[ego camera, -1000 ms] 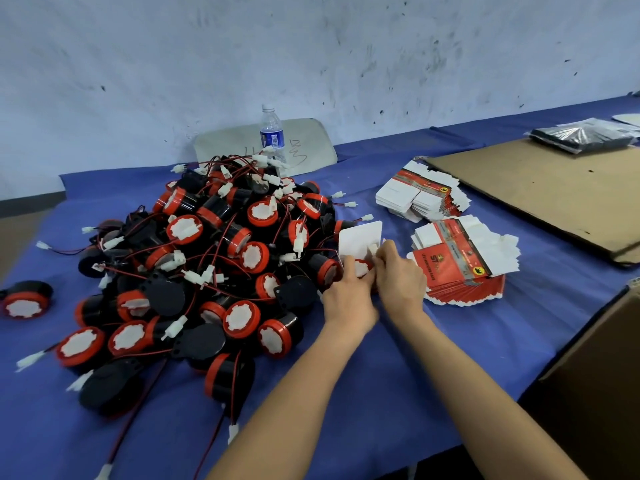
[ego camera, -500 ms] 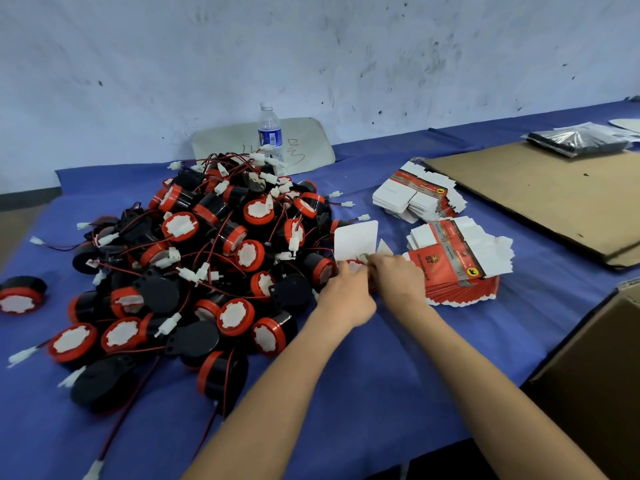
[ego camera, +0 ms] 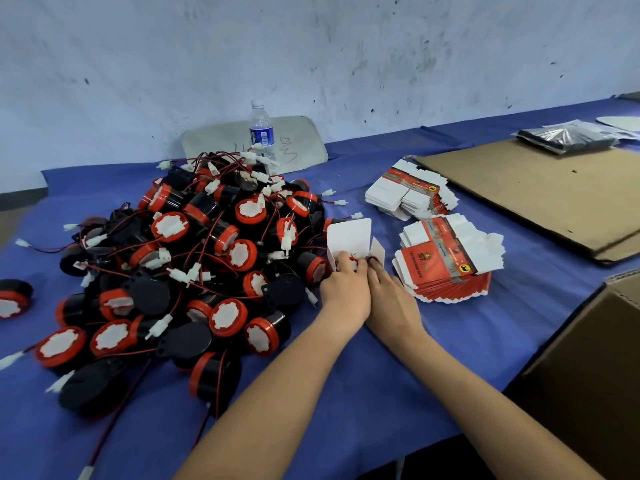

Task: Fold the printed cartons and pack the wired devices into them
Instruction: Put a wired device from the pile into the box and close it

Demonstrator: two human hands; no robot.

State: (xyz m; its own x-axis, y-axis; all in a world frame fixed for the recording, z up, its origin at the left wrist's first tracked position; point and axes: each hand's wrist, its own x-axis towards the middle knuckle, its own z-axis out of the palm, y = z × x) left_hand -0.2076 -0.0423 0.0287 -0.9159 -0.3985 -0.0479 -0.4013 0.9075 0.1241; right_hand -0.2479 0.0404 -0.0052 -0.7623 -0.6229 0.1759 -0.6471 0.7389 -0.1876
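A big heap of round black-and-red wired devices (ego camera: 194, 258) with white connectors covers the left of the blue table. At its right edge stands a small carton (ego camera: 349, 237) with its white flaps up. My left hand (ego camera: 344, 292) grips the carton's near left side, fingertips curled over the opening. My right hand (ego camera: 391, 299) lies beside it, its fingertips pushing a red wire down into the carton. The device inside is mostly hidden by my fingers. Two stacks of flat printed cartons lie to the right: a near one (ego camera: 446, 265) and a far one (ego camera: 408, 195).
A water bottle (ego camera: 261, 131) stands at the wall behind the heap. Flat brown cardboard (ego camera: 540, 188) with a dark plastic bag (ego camera: 564, 136) on it lies at the right. An open brown box (ego camera: 595, 368) stands at the table's near right edge. One stray device (ego camera: 14, 297) lies far left.
Both hands have stayed at the carton, working their fingertips lower into its opening. The side flaps now stand spread apart. The view has shifted slightly.
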